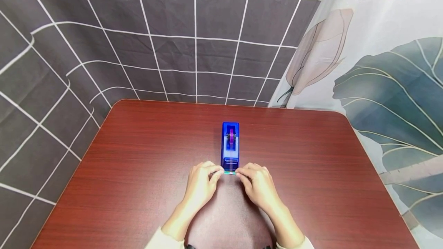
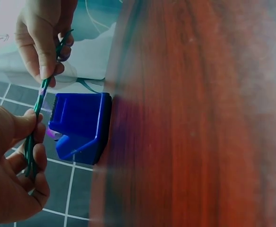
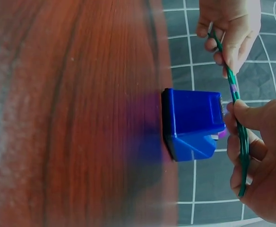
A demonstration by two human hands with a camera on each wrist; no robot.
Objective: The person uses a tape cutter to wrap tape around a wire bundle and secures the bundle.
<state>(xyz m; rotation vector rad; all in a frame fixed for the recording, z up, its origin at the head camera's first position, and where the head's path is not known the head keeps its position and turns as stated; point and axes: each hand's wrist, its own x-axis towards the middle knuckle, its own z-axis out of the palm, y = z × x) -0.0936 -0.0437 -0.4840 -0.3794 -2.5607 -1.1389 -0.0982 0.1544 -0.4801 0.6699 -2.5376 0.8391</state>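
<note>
A bundle of thin green strands (image 3: 243,144) stretches between the two hands at the front end of a blue tape dispenser (image 1: 231,153). My left hand (image 1: 202,183) pinches one end between thumb and fingers; my right hand (image 1: 258,184) pinches the other in the same way. Between the fingertips, a short purplish patch shows on the bundle (image 2: 44,88). The wrist views show it level with the dispenser's toothed cutting edge (image 3: 221,104), raised above the table. A purple-looking tape roll (image 1: 232,135) sits in the dispenser.
The dispenser stands lengthwise on a reddish-brown wooden table (image 1: 145,145) with rounded far corners. A dark grey curtain with white grid lines (image 1: 173,53) hangs behind and to the left. A white leaf-patterned curtain (image 1: 380,87) hangs at the right.
</note>
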